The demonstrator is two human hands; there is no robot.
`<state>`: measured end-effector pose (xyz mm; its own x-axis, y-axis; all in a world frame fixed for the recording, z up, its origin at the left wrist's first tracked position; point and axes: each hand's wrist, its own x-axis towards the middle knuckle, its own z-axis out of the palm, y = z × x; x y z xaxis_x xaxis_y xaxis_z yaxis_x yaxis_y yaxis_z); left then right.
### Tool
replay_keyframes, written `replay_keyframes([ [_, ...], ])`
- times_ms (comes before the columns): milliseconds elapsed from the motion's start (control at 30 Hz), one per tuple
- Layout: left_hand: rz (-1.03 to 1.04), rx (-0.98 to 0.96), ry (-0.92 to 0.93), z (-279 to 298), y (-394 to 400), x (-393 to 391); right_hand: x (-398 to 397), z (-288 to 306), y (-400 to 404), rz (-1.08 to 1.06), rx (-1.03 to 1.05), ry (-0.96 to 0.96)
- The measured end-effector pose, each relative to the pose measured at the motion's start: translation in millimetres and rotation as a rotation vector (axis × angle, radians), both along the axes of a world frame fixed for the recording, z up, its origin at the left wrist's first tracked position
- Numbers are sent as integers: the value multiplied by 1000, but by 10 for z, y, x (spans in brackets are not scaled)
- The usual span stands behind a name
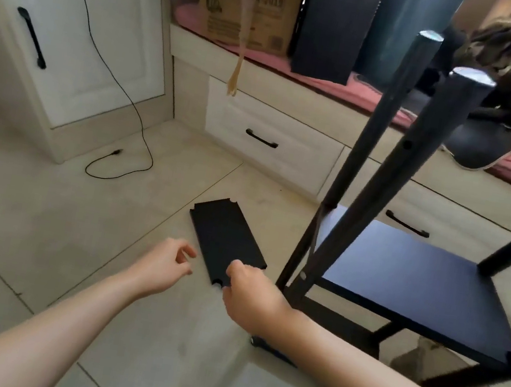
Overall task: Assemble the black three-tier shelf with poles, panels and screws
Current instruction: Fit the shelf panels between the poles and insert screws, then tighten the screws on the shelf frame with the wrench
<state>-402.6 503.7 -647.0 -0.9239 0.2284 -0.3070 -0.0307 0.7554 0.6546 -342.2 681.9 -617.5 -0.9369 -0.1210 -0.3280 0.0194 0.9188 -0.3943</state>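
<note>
A loose black shelf panel (225, 239) with notched corners lies flat on the tiled floor. My right hand (250, 294) rests at its near corner, fingers curled over the edge. My left hand (166, 266) hovers just left of the panel with fingers apart, holding nothing. To the right stands the partly built shelf: a black panel (412, 282) fixed between upright black poles (398, 170), with a lower crossbar near the floor.
White cabinets and drawers (270, 141) line the back. A black cable (115, 165) trails across the floor at left. A cardboard box (245, 10), dark panels and bags sit on a pink cushioned bench. Tiled floor lies open at left.
</note>
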Motion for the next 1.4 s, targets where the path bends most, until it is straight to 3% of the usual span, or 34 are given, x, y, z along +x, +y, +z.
replay_keyframes([
  [333,236,141,-258,-1276,-17,-337,-900,-1195,-39,-435,-67,-285],
  [633,472,369,-444,-1849,340,-591,-1278,-1940,116,-1127,-386,-357],
  [933,433,379,-450,-1976,570,-604,-1301,-2192,125,-1239,-433,-244],
  [1100,672,376,-347,-1994,545,-661,-1182,-2298,63,-1236,-499,-267],
  [1200,770,414,-365,-2025,481,-678,-1095,-2322,31,-1288,-637,-246],
  [1400,815,583,-433,-2009,426,-699,-963,-2203,-160,-1459,-1135,-210],
])
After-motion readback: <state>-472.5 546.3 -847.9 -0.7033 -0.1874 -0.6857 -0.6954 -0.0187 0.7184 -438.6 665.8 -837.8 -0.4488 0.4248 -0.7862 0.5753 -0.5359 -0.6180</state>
